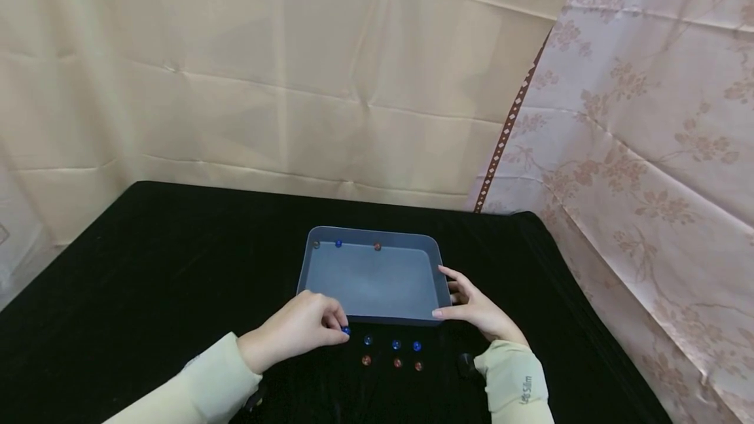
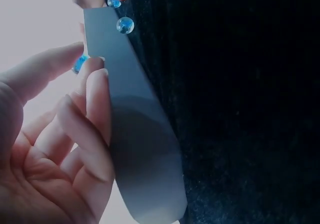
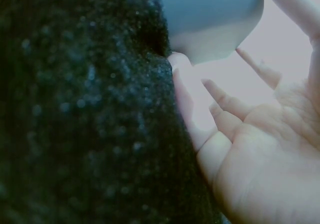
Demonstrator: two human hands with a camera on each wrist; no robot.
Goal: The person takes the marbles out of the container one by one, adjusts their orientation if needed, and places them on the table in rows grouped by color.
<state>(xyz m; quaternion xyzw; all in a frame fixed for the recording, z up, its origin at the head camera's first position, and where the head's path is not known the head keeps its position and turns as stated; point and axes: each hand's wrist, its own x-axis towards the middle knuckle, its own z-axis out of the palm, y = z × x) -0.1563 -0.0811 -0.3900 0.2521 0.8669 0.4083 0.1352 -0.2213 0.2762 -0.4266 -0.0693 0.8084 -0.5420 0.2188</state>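
**Black-clothed counter, marble pick beside grey tray**

Black cloth is covering the counter [image 1: 147, 267], with creased beige sheets hanging behind and a floral curtain [image 1: 648, 149] hanging at the right.

The left hand [image 1: 300, 329] is pinching a blue marble [image 1: 345, 330] between thumb and fingertips, right at the near wall of the grey tray [image 1: 371, 316]; the left wrist view is showing the same marble [image 2: 80, 64] caught between thumb and forefinger against the tray wall. The right hand [image 1: 471, 306] is lying relaxed with straight fingers touching the tray's near right corner, steadying it rather than grasping anything.

Judging by the layout, the step in hand is picking up one marble from the row. The next move is likely calling for a lift over the near wall and a release inside the tray, with the right hand bracing the tray against sliding.

Outward from the pinched marble: three more blue marbles [image 1: 396, 344] are sitting in a row just in front of the tray, with three reddish marbles [image 1: 397, 363] in a row nearer the person. Inside the tray, three marbles [image 1: 338, 243] are resting against the far wall, one blue, one reddish, one too dull to call.

Hard to make out: the right wrist view is blurring badly, showing only palm, cloth and a tray corner. A dark object by the right sleeve [image 1: 512, 385] is unreadable.
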